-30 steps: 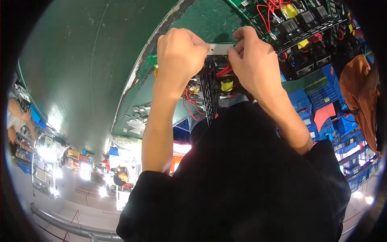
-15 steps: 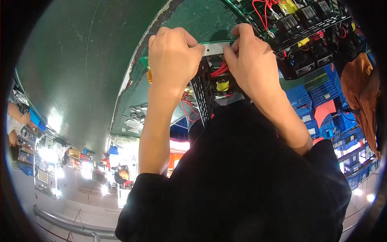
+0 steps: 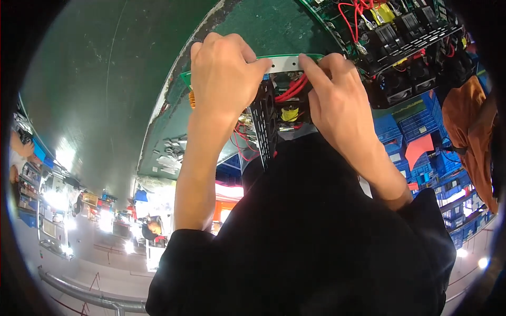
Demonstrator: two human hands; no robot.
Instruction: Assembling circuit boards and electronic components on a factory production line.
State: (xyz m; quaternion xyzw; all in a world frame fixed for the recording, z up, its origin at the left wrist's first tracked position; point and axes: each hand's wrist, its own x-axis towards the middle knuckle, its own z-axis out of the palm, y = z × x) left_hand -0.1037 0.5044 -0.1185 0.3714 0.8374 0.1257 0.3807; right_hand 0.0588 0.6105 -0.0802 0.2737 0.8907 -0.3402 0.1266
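A pale strip with small holes (image 3: 285, 65) lies along the edge of a green circuit board (image 3: 282, 56) in front of me. My left hand (image 3: 224, 73) is closed, its thumb and bent fingers pinching the strip's left part. At the other end the index finger of my right hand (image 3: 341, 97) presses on the strip, its other fingers curled; its thumb is hidden. Between my hands the board carries thick red wires (image 3: 293, 89), a yellow-wrapped coil (image 3: 290, 114) and a black slotted frame (image 3: 260, 124) on its near side.
A similar board assembly (image 3: 400, 39), with red wires and black fans, stands to the right on the green bench (image 3: 269, 23). Small metal pieces (image 3: 171, 155) lie near the bench edge at left. Blue crates (image 3: 416, 126) and brown cloth (image 3: 464, 113) are at right.
My right hand has shifted right and down along the strip, its index finger now stretched out on it and more of the strip showing. My left hand stays nearly in place.
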